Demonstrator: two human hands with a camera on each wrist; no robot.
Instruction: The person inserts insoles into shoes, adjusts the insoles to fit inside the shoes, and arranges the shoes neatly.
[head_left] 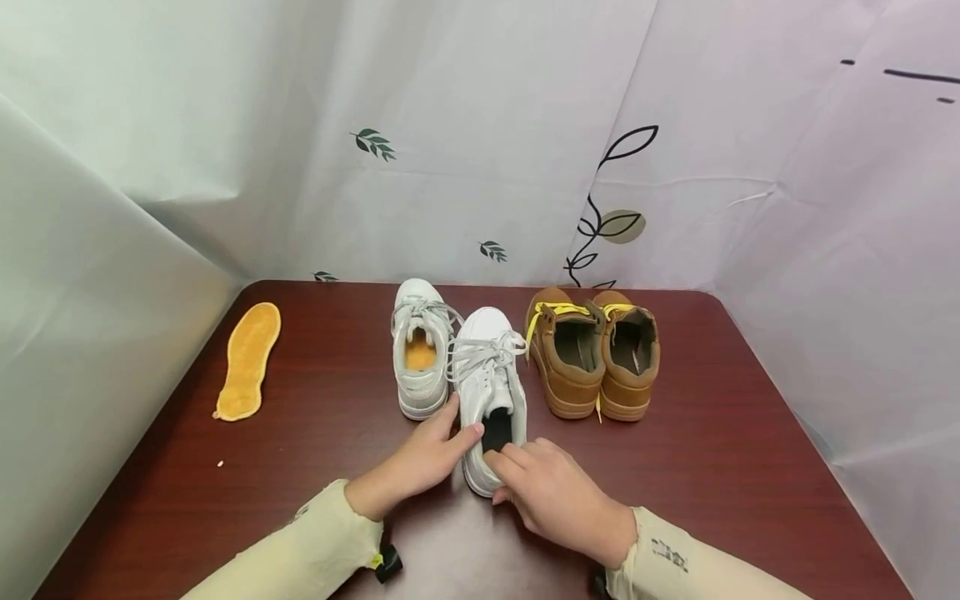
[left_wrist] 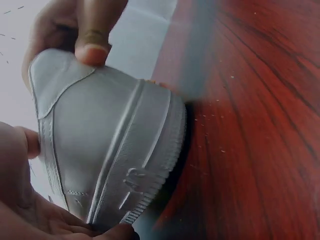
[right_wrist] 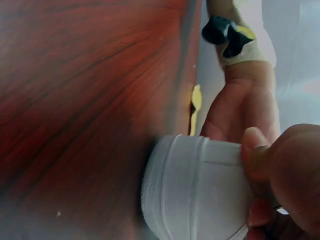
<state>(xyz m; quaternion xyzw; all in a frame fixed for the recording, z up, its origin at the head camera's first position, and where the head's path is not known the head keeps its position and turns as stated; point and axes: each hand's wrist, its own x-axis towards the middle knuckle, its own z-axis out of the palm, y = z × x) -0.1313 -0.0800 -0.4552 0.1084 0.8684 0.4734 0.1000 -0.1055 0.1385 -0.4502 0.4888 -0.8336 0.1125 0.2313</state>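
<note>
A white lace-up sneaker (head_left: 485,327) stands at the middle of the table, its heel toward me and its inside dark. My left hand (head_left: 423,458) grips its left side, thumb at the collar and fingers along the sole in the left wrist view. At the back, my right hand (head_left: 555,498) pinches the heel collar. Its thumb presses the outside of the heel (right_wrist: 220,185), while the other fingers curl over the rim, partly hidden. Just left of it stands a matching white sneaker (head_left: 422,390) with an orange insole (head_left: 420,353) inside.
A loose orange fuzzy insole (head_left: 249,362) lies flat at the table's left side. To the right stand two brown shoes (head_left: 573,392) with yellow laces, side by side. White patterned cloth (head_left: 465,125) hangs behind the dark red table (head_left: 330,358).
</note>
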